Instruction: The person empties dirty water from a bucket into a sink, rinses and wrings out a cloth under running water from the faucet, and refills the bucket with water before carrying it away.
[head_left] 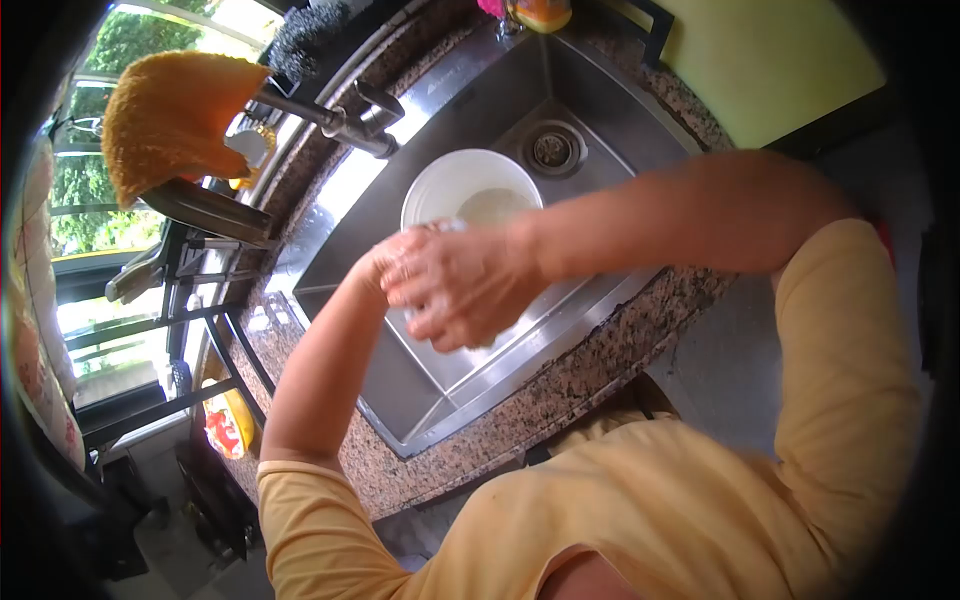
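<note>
Over the sink (625, 110), my left hand (398, 262) and my right hand (468, 285) are pressed together, blurred by motion. My right hand lies across the front and hides much of the left one. Bits of something whitish show between and around the fingers, too unclear to name. Just behind the hands, a round white tub (425, 185) stands in the sink with some cloudy liquid inside.
A faucet (365, 132) rises behind the sink, with an orange cloth (165, 115) to its left. The drain (552, 150) is right of the tub. Granite counter (600, 350) edges the sink; a yellow-green board (770, 60) lies at upper right. A dark rack (215, 335) stands left.
</note>
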### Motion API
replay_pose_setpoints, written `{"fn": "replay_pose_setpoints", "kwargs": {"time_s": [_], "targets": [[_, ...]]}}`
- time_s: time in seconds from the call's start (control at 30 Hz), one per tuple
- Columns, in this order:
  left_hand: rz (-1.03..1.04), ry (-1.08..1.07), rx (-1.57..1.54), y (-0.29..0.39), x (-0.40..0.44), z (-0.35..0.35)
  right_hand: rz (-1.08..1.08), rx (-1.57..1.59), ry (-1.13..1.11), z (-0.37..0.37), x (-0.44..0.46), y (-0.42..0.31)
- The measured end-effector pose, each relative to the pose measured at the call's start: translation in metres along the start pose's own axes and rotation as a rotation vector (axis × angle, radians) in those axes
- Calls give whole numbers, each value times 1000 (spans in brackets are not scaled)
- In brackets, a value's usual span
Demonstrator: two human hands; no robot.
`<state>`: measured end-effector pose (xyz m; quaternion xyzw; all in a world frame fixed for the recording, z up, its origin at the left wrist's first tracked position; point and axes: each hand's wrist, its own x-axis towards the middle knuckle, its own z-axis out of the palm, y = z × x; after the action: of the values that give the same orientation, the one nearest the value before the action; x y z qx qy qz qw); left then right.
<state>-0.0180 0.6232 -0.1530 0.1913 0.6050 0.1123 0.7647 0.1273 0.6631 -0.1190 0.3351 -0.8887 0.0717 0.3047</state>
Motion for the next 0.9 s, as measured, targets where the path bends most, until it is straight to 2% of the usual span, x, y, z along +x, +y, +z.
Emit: {"fn": "replay_pose_setpoints", "kwargs": {"time_s": [0.27,0.47,0.53,0.63,0.77,0.9], "targets": [[394,112,-445,10,25,-5,197,-175,193,-10,-26,26],[657,163,-780,15,56,6,473,-158,326,6,-43,31],[709,168,-853,16,63,10,566,-152,431,12,-47,32],[764,174,-921,17,71,14,735,-186,472,20,-53,32],[824,183,-990,21,78,19,952,-185,692,34,-52,34],[872,199,-1044,21,84,30,1122,-180,755,44,-52,28]]}}
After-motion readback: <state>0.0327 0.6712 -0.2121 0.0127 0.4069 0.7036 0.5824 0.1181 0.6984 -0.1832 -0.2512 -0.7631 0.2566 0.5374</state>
